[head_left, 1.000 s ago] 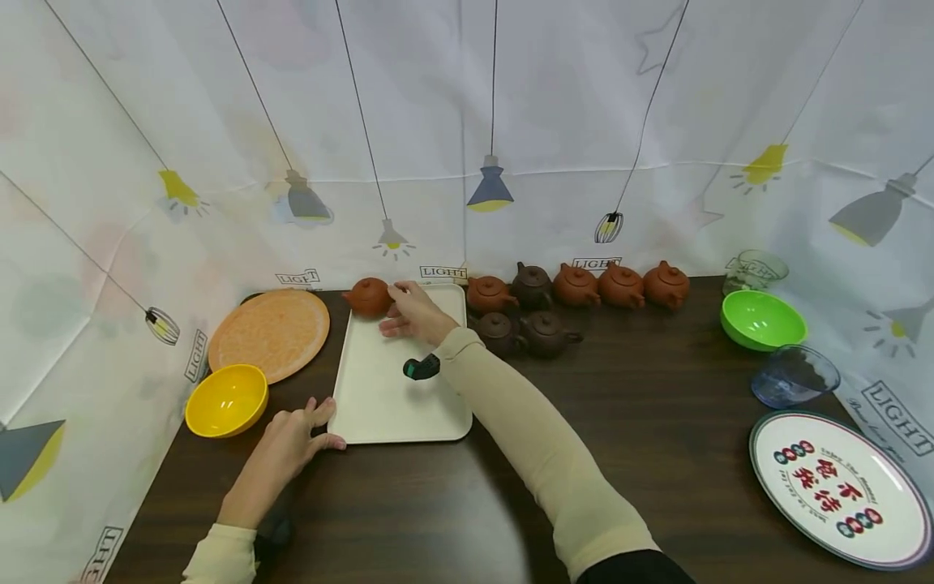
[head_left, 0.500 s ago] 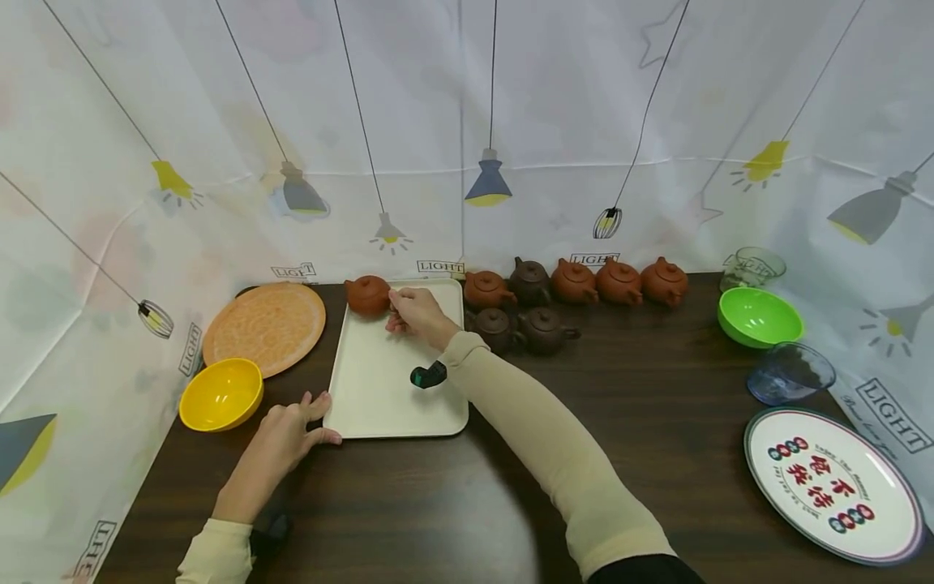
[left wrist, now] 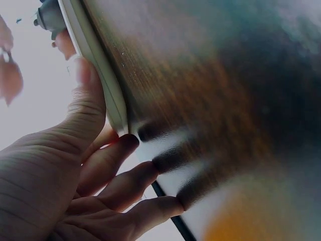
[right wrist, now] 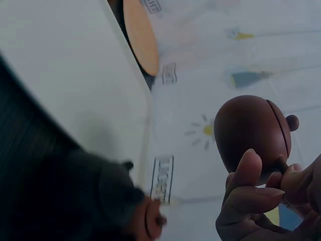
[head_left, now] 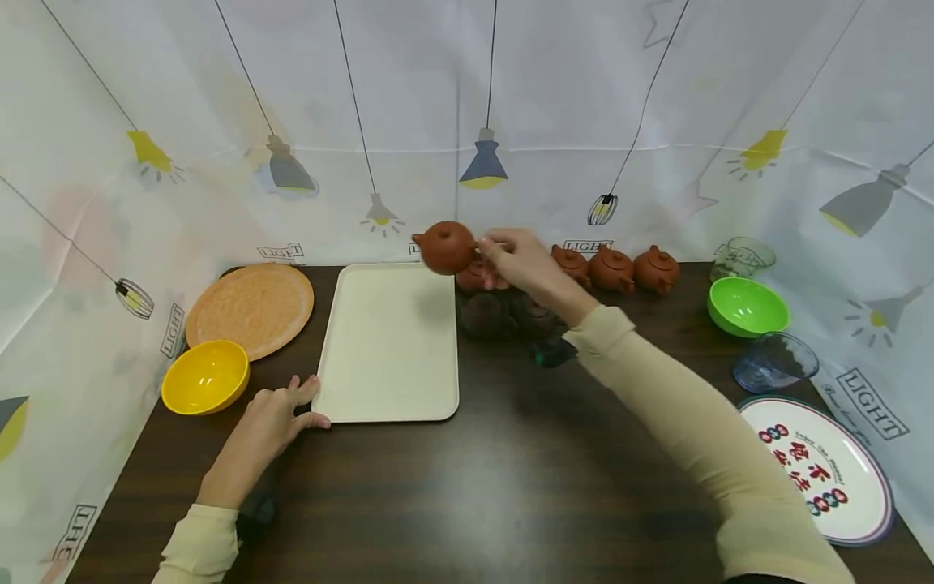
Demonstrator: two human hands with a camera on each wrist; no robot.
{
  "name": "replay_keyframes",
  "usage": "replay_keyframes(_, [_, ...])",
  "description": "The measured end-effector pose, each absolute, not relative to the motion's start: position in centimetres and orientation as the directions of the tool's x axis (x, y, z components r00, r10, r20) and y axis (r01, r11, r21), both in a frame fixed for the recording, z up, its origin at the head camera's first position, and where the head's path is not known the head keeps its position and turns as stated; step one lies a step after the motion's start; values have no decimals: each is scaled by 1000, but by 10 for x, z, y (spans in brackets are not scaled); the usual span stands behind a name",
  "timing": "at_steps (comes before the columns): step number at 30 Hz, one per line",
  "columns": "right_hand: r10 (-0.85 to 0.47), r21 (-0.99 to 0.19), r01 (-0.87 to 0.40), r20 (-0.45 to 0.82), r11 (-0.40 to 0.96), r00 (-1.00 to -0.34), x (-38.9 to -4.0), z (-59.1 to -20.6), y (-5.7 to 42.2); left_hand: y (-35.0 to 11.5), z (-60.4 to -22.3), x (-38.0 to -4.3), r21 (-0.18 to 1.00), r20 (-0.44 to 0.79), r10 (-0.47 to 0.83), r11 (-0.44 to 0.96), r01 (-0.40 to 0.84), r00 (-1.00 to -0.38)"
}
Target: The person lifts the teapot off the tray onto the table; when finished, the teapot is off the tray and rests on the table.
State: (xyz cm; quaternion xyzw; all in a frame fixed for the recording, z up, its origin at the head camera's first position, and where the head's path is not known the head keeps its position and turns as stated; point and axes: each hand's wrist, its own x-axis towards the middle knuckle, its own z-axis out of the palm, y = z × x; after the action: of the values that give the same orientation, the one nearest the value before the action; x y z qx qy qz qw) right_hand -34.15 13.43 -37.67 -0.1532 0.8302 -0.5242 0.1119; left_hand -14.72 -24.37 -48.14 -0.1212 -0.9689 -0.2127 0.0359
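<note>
My right hand (head_left: pixel 521 264) pinches a reddish-brown clay teapot (head_left: pixel 445 247) by its handle, spout to the left. It hangs in the air past the back right corner of a cream rectangular tray (head_left: pixel 387 349). In the right wrist view the teapot (right wrist: pixel 246 133) shows its lid and knob, with thumb and fingers at the handle. My left hand (head_left: pixel 266 422) holds the tray's front left corner between thumb and index finger; the left wrist view shows the thumb along the rim (left wrist: pixel 108 83) and the other fingertips down on the table.
Right of the tray stand dark teapots (head_left: pixel 483 316) and red teapots (head_left: pixel 611 268), partly hidden by my right hand. A yellow bowl (head_left: pixel 206 377) and a round board (head_left: pixel 251 312) lie left. A green bowl (head_left: pixel 747 308), blue glass (head_left: pixel 773 362) and printed plate (head_left: pixel 824 462) stand right.
The red teapot has been lifted off the tray's back left corner by my right hand and carried up and to the right. My left hand stays at the tray's corner.
</note>
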Motion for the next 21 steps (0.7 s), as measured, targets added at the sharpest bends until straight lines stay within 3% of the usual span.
replay_keyframes(5, [-276,-885,-80,-57,459,-959,-317,-374,235,-243,-478,-147,395,161,243,873,288,-957])
replay_keyframes(10, [-185,-854,14,-129,521,-974,-297,-398,304,-247,-474,-142,388,165,246,874,292,-955])
replay_keyframes(21, [-135,-838,139,-244,527,-960,-295,-449,338,-248,-476,-139,374,112,205,898,233,-972])
